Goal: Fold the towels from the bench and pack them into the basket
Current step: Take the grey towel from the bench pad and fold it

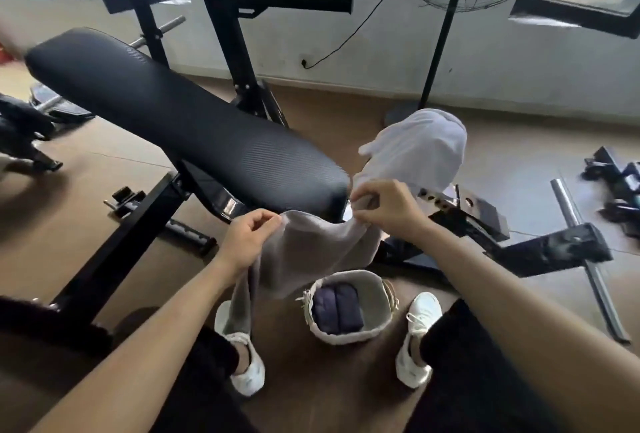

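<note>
Step in hand: I read this as the start of a fold. I have the grey terry towel [311,252] lifted off the black padded bench [173,110] and spread between both hands, with no crease made yet.
Left hand: my left hand [249,235] pinches the towel's upper edge at its left corner, thumb against curled fingers.
Right hand: my right hand [388,207] pinches the same edge at the other end, just in front of the bench's near end.
Where the towel is: in the air, above the round pale woven basket [379,297], its lower hem overlapping the basket's far rim in this view.
Which way it points: the held edge runs left to right, rising a little toward my right hand. The long axis seems to hang downward, one tail trailing past my left wrist toward the white shoe [242,346].
Basket contents: one folded navy towel [337,308], lying flat.
Left to do: a white towel [419,152] sits heaped beyond the bench end.
Next move calls for: evening out the top edge, then bringing the corners together to halve it before packing beside the navy one.
</note>
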`<state>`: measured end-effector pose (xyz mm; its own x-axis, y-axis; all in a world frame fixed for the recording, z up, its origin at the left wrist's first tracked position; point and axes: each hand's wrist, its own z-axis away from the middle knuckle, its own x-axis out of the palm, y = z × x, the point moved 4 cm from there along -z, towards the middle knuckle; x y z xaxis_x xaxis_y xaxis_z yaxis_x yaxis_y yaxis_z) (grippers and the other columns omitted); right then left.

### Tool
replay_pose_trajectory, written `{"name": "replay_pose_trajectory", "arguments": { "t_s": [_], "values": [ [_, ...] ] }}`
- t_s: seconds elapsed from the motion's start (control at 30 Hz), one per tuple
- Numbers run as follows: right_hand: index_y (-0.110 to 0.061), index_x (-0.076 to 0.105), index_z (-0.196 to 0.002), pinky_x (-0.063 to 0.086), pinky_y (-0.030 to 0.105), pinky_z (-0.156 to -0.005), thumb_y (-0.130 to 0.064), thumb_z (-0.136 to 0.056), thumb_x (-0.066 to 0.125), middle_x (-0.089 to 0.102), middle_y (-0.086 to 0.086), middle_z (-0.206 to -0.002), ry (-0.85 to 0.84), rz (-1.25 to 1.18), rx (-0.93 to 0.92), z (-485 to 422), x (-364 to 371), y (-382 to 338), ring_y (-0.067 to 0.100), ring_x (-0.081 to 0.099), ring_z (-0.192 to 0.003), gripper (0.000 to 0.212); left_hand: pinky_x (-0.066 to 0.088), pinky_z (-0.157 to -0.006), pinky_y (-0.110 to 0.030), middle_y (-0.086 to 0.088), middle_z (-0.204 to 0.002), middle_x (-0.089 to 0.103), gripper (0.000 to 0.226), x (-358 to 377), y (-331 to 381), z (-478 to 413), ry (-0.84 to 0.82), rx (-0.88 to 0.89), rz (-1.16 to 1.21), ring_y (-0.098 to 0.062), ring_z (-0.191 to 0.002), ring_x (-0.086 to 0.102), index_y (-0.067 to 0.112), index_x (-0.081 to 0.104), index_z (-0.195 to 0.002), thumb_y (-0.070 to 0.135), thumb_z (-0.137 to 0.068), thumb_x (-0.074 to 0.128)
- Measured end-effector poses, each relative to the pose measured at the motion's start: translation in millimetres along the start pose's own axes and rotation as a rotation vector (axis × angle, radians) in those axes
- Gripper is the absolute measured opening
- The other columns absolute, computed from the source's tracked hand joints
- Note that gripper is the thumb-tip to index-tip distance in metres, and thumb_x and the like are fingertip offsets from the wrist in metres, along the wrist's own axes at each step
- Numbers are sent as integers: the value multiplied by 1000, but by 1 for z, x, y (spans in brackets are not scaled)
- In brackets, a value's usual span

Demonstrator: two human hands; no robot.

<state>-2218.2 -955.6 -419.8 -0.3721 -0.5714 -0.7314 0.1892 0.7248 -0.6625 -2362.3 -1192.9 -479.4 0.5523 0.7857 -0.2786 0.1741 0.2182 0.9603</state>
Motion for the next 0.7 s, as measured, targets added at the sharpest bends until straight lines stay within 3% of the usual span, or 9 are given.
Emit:
{"name": "replay_pose_trajectory", "arguments": {
  "t_s": [0.1, 0.2, 0.33, 0.43, 0.5, 0.6, 0.7],
  "values": [
    [-24, 79, -90, 52, 30, -79, -23, -82, 76, 75, -12, -85, 60, 16, 12, 29, 25, 11, 9, 69, -84, 9, 50, -76, -17, -6, -88, 75, 13, 2, -10, 17, 24, 5, -23, -8, -80, 62, 3, 76, -93, 12, -97, 67],
    [-20, 77, -91, 52, 33, -75, -25, -90, 72, 69, -12, -79, 92, -36, 88, 59, 51, 23, 9, 64, -77, 8, 49, -75, -15, 12, -78, 74, 16, 5, -27, 35, 57, -29, -14, 1, -76, 62, 16, 75, -84, 11, -97, 67],
    [-18, 75, -94, 58, 39, -75, -24, -95, 68, 72, -7, -82, 23, -123, 246, 104, 87, 43, 9, 66, -76, 9, 50, -80, -21, 14, -79, 74, 19, 20, -60, 71, -18, -93, -61, -1, -79, 65, 24, 75, -83, 13, -97, 67],
    [-22, 75, -105, 56, 34, -81, -23, -93, 71, 74, -8, -93, -59, -128, 246, 126, 105, 44, 9, 67, -87, 13, 53, -81, -28, 13, -80, 75, 20, 32, -75, 93, -101, -108, -95, -8, -83, 68, 30, 76, -82, 15, -95, 71],
    [-30, 71, -119, 56, 34, -88, -29, -87, 76, 74, -9, -103, -110, -136, 207, 132, 112, 41, 9, 68, -97, 32, 56, -83, -30, 14, -82, 76, 20, 41, -74, 99, -154, -95, -126, -11, -87, 71, 34, 76, -82, 17, -93, 74],
    [-34, 66, -131, 54, 24, -92, -28, -84, 81, 72, -12, -116, -235, -171, 131, 138, 125, 33, 3, 65, -107, 50, 58, -87, -37, 7, -87, 78, 6, 55, -70, 105, -233, -59, -148, -15, -90, 73, 23, 79, -90, 19, -91, 76],
    [-24, 77, -114, 45, 6, -78, -21, -87, 79, 70, -24, -94, -253, -193, 86, 141, 133, 27, -13, 63, -88, 27, 58, -87, -41, 4, -90, 78, 7, 64, -70, 113, -297, -29, -146, -18, -90, 73, 17, 80, -95, 22, -90, 77]
  ]
}}
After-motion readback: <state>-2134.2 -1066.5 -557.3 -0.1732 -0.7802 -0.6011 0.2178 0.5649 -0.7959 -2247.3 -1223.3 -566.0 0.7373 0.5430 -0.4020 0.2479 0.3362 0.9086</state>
